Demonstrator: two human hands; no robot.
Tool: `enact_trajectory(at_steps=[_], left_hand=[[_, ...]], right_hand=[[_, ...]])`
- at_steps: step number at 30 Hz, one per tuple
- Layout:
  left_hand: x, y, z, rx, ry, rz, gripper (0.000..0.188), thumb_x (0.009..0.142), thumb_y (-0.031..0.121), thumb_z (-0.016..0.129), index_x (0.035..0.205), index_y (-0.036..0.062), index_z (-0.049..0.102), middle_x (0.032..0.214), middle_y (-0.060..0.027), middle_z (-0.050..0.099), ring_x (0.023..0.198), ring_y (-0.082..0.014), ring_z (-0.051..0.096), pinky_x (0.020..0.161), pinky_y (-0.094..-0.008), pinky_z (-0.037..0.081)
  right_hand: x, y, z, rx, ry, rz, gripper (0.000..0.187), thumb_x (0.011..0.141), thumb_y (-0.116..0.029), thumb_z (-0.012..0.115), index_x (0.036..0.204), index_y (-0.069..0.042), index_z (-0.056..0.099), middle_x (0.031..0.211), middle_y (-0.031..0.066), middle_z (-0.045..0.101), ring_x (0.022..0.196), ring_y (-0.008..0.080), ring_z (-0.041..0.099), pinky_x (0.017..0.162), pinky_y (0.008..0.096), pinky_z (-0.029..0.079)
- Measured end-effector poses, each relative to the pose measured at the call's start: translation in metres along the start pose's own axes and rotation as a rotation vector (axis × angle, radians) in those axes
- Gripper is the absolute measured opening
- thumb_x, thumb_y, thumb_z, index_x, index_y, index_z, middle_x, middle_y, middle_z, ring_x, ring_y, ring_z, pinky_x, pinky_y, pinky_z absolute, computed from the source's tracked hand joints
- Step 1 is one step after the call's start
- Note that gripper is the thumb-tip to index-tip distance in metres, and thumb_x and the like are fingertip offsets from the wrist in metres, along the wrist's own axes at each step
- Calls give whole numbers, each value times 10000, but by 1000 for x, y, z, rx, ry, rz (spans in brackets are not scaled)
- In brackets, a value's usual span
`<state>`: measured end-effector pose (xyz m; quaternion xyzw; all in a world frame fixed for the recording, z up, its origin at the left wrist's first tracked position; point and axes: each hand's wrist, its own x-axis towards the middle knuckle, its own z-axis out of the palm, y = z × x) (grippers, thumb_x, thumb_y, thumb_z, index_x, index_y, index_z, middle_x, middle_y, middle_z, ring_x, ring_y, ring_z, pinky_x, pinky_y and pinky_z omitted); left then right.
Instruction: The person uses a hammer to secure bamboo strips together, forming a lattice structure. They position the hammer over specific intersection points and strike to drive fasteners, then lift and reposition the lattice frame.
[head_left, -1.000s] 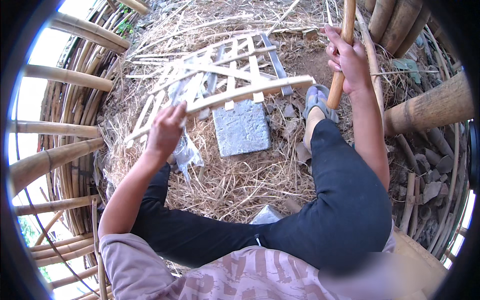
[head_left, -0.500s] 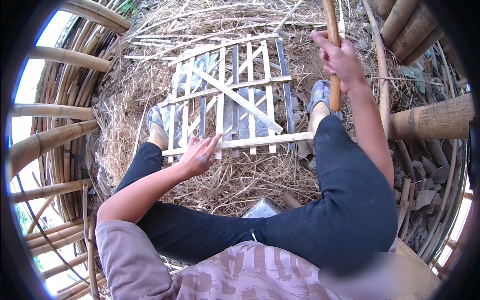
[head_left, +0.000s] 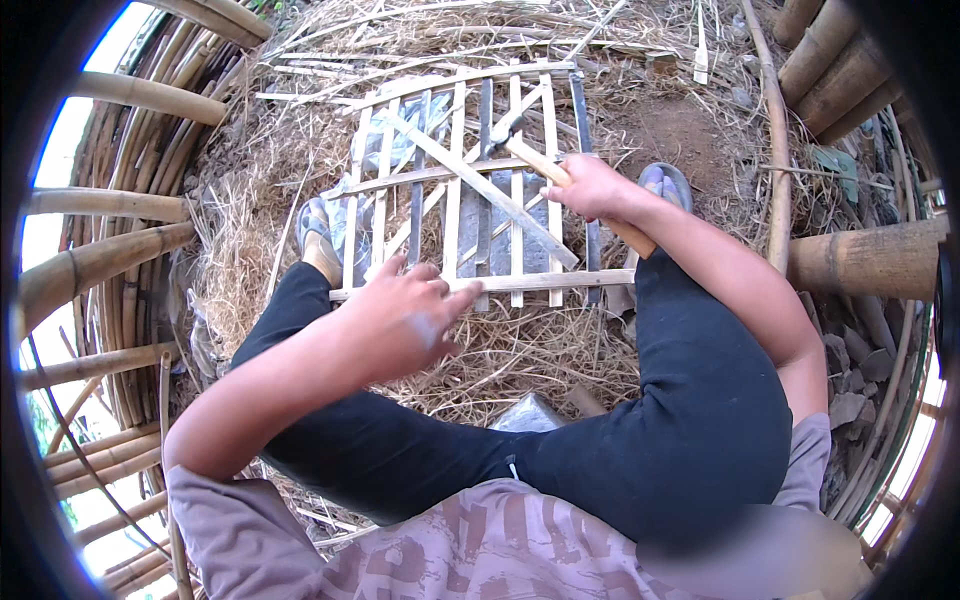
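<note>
A lattice panel of pale and dark slats lies between my feet, with crosspieces over the slats and one loose-looking slat slanting across the top. My right hand is wrapped around the wooden handle of a hammer. Its metal head is over the upper middle of the panel, close to the middle crosspiece; whether it touches I cannot tell. My left hand hovers near the left part of the near crosspiece, fingers apart and nothing visible in them.
Dry straw covers the ground around the panel. A grey metallic-looking block lies close to my legs. Bamboo poles hem in the left side, and a thick bamboo post juts in from the right. Broken stones lie at the right.
My right hand has swung the hammer down and left from upright to over the panel. My left hand has lifted off the near crosspiece and come nearer to me.
</note>
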<state>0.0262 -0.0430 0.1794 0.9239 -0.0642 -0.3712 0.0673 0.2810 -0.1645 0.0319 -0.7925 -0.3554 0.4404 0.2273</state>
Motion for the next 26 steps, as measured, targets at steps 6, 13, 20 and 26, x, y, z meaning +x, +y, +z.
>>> enact_trajectory(at_steps=[6,13,20,26], left_hand=[[-61,6,4,-612,172,316,698,890,323,729,1474,50,462,1156,-168,661,1204,-298,584,1103,-569,365],[-78,10,-8,-269,372,-102,726,881,246,718,1511,67,405,1338,-143,577,1253,-334,535,1140,-482,343],[-95,11,8,-258,307,-167,723,870,220,728,1502,62,414,1366,-150,558,1289,-316,514,1144,-470,338],[-98,11,3,-236,325,-236,791,840,242,760,1528,98,396,1422,-171,529,1328,-301,497,1175,-482,308]], right_hand=[[33,-6,29,-242,25,-178,375,920,-249,657,1116,70,640,972,265,705,956,384,696,874,450,528],[31,-36,59,-533,-28,-157,355,920,-248,617,1174,0,625,1102,246,689,1071,382,681,941,482,549],[46,-32,63,-746,-68,-145,358,865,-257,712,1122,-11,676,1113,184,707,1060,349,694,894,460,575],[53,-24,25,-676,-141,-124,494,879,-412,712,1237,-82,632,1178,207,690,1074,377,675,968,469,532]])
